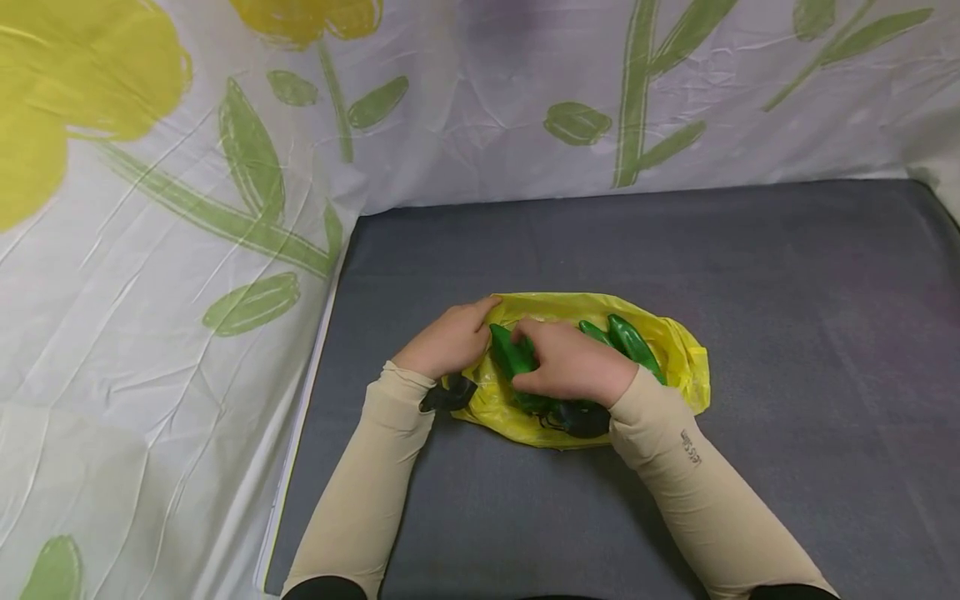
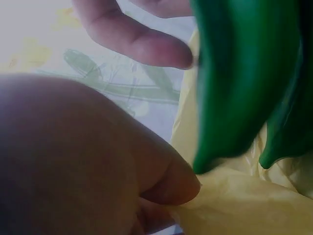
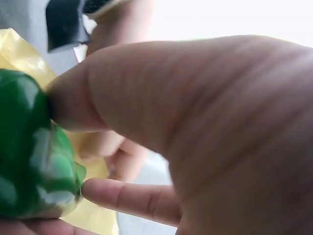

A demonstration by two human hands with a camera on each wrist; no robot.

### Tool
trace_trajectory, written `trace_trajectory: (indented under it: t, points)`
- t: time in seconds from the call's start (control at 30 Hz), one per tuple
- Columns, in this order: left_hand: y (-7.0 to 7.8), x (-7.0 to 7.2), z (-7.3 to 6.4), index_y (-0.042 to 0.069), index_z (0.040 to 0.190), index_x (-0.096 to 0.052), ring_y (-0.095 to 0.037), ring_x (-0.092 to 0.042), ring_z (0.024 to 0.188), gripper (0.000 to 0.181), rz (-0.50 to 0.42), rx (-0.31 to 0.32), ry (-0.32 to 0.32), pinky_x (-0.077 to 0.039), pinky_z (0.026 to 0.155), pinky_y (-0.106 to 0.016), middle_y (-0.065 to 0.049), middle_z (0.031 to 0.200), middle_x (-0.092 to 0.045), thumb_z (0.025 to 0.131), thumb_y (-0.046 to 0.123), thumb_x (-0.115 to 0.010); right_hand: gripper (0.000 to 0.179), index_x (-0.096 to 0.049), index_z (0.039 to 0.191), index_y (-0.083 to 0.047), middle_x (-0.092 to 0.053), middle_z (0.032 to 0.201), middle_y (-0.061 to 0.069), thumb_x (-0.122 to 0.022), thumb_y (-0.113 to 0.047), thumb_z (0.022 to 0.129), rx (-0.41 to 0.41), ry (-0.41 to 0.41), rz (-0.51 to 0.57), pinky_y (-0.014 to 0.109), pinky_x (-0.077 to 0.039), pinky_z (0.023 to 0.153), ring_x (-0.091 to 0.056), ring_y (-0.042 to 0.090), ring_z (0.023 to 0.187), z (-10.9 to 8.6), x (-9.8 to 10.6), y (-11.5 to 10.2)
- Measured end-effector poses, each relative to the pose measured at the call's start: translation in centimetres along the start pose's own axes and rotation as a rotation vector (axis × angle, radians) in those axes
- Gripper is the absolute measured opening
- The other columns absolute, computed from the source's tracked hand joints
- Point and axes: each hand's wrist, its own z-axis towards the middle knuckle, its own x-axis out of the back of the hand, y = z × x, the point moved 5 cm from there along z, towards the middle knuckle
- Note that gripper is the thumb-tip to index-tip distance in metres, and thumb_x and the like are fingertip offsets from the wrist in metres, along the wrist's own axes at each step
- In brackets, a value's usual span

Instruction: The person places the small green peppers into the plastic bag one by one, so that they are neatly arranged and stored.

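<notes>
A yellow plastic bag (image 1: 686,367) lies spread open with several glossy green peppers on it. My left hand (image 1: 450,337) pinches the bag's left edge between thumb and fingers; the left wrist view shows the thumb on the yellow film (image 2: 244,200). Over the bag, my right hand (image 1: 573,362) grips a long green pepper (image 1: 510,354), which in the right wrist view (image 3: 22,137) sits between thumb and fingers. Two more peppers (image 1: 633,342) show just beyond the right hand, partly covered by it.
Under the bag is a dark grey table (image 1: 787,333). A white cloth with yellow flowers and green leaves (image 1: 495,117) hangs behind it and along the left side. Black wrist-worn devices (image 1: 450,393) sit beneath both wrists, close to the bag.
</notes>
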Motion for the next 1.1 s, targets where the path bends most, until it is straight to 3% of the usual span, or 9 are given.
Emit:
trace_trajectory:
  t: [0.13,0.27,0.4,0.5,0.63,0.87,1.1]
  points:
    - [0.1,0.1,0.0,0.010,0.164,-0.036,-0.020,-0.054,0.062,0.052,0.006,-0.001,0.000,-0.050,0.067,-0.036,-0.016,0.134,-0.064,0.112,0.012,-0.036,0.045,-0.063,0.130,-0.001,-0.068,0.097,0.005,-0.075,-0.019,0.091,0.012,0.008,-0.005,0.034,-0.049,0.073,-0.057,0.017,0.077,0.5,-0.8,-0.1]
    - [0.2,0.2,0.0,0.010,0.164,-0.035,-0.021,-0.055,0.063,0.052,0.015,-0.002,-0.008,-0.051,0.071,-0.037,-0.016,0.131,-0.065,0.112,0.012,-0.036,0.044,-0.064,0.128,0.000,-0.070,0.113,0.009,-0.074,-0.020,0.091,0.010,0.023,-0.027,0.037,-0.051,0.082,-0.060,0.021,0.091,0.8,-1.3,-0.3]
    - [0.4,0.3,0.1,0.009,0.164,-0.037,-0.021,-0.059,0.075,0.051,0.034,-0.010,0.002,-0.051,0.080,-0.037,-0.016,0.136,-0.064,0.112,0.013,-0.037,0.044,-0.065,0.130,0.000,-0.068,0.120,0.014,-0.073,-0.023,0.092,-0.011,0.039,-0.048,0.040,-0.052,0.087,-0.061,0.026,0.104,0.9,-1.7,-0.6]
    - [0.4,0.3,0.0,0.010,0.164,-0.037,-0.021,-0.058,0.071,0.052,0.023,0.000,-0.002,-0.052,0.075,-0.037,-0.014,0.122,-0.068,0.112,0.014,-0.036,0.044,-0.066,0.130,0.000,-0.065,0.123,0.017,-0.074,-0.024,0.093,-0.016,0.045,-0.058,0.041,-0.053,0.088,-0.059,0.028,0.108,1.1,-2.1,-0.9]
    - [0.3,0.1,0.0,0.011,0.165,-0.035,-0.020,-0.053,0.058,0.053,-0.002,0.021,-0.023,-0.050,0.062,-0.036,-0.012,0.099,-0.064,0.112,0.014,-0.036,0.041,-0.067,0.126,0.000,-0.060,0.121,0.019,-0.074,-0.025,0.095,-0.015,0.033,-0.062,0.040,-0.053,0.085,-0.058,0.026,0.098,1.3,-3.0,-1.1]
    - [0.2,0.1,-0.1,0.011,0.165,-0.035,-0.019,-0.052,0.052,0.053,-0.020,0.029,-0.028,-0.051,0.057,-0.035,-0.013,0.115,-0.066,0.112,0.013,-0.036,0.033,-0.069,0.115,-0.002,-0.052,0.115,0.019,-0.075,-0.028,0.096,-0.029,0.040,-0.109,0.038,-0.052,0.073,-0.057,0.024,0.082,1.7,-4.1,-1.2]
    - [0.3,-0.2,-0.4,0.013,0.165,-0.034,-0.022,-0.052,0.051,0.053,-0.041,0.032,-0.035,-0.051,0.055,-0.037,-0.013,0.110,-0.065,0.112,0.015,-0.036,0.036,-0.072,0.115,-0.005,-0.052,0.118,0.022,-0.077,-0.034,0.095,-0.046,0.063,-0.177,0.036,-0.049,0.059,-0.056,0.022,0.067,1.4,-4.4,-1.2]
